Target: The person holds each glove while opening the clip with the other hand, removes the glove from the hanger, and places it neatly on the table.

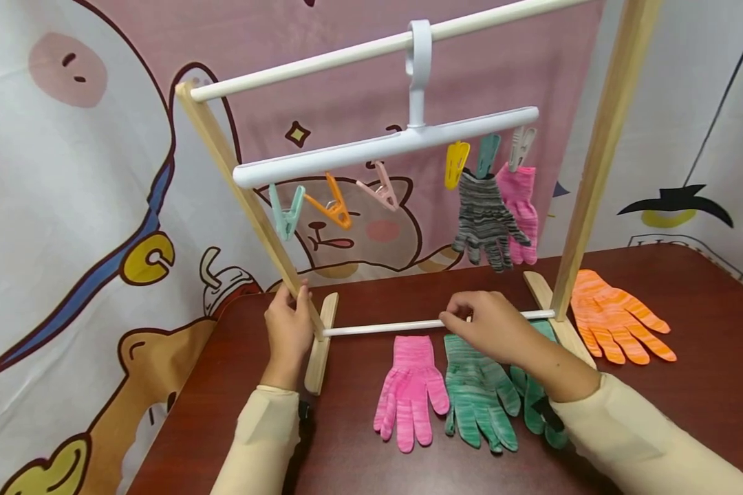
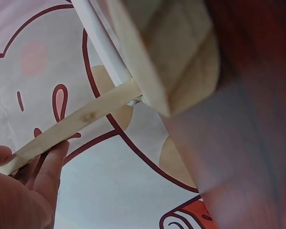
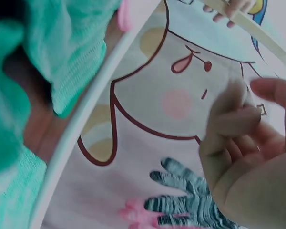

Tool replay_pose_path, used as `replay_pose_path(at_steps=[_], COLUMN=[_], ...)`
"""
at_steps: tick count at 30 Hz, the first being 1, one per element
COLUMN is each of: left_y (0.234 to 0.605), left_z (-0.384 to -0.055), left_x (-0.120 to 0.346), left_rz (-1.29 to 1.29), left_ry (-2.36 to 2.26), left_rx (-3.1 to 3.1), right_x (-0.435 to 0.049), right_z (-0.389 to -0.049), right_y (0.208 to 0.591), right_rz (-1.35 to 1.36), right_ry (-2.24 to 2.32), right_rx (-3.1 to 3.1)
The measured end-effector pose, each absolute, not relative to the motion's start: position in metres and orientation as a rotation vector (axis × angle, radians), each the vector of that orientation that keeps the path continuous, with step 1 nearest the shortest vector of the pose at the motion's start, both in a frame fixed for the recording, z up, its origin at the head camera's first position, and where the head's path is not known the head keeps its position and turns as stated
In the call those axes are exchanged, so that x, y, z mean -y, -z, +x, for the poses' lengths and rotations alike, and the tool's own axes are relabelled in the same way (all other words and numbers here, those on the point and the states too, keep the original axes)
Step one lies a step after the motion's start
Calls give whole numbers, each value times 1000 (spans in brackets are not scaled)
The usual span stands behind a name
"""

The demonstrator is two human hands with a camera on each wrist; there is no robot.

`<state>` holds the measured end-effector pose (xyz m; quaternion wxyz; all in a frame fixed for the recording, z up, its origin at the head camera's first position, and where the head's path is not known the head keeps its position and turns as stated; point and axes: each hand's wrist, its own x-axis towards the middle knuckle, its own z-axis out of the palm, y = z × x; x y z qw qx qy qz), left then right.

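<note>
My left hand (image 1: 287, 330) grips the left wooden post (image 1: 241, 185) of a drying stand near its foot; the left wrist view shows fingers and thumb around the post. My right hand (image 1: 495, 326) is over the stand's low white rod (image 1: 384, 327), fingers loosely curled and holding nothing. Below it lie a green glove (image 1: 477, 399) and another green glove (image 1: 532, 402), partly hidden by the forearm. A pink glove (image 1: 408, 392) lies to their left. Above, a grey striped glove (image 1: 486, 220) and a second pink glove (image 1: 523, 206) hang from clips.
A white hanger (image 1: 347, 155) hooks over the stand's top rod (image 1: 309, 67). Bare mint (image 1: 287, 214), orange (image 1: 334, 203) and pale pink clips (image 1: 380, 187) dangle at its left, a yellow clip (image 1: 457, 163) further right. An orange glove (image 1: 619, 320) lies by the right post (image 1: 600, 158).
</note>
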<state>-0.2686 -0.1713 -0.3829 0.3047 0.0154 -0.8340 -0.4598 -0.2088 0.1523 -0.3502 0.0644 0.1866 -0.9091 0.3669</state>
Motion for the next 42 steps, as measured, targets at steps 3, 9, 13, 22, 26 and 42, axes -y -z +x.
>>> replay_pose_path(at_steps=[3, 9, 13, 22, 26, 42], left_y=[383, 382, 382, 384, 384, 386], left_z=[-269, -269, -269, -267, -267, -268], left_x=[172, 173, 172, 172, 172, 171], left_rz=[39, 43, 39, 47, 36, 27], left_ry=[1207, 1218, 1211, 1224, 1218, 1182], left_rx=[2206, 2213, 2215, 2215, 2206, 2197], right_x=[-157, -170, -177, -187, -189, -189], right_z=[-211, -215, -218, -227, -234, -256], right_y=[343, 333, 330, 314, 307, 295], right_rz=[465, 310, 284, 239, 228, 220], right_ry=[-1109, -1067, -1084, -1083, -1082, -1120], right_rx=[2625, 2377, 2206, 2054, 2070, 2163])
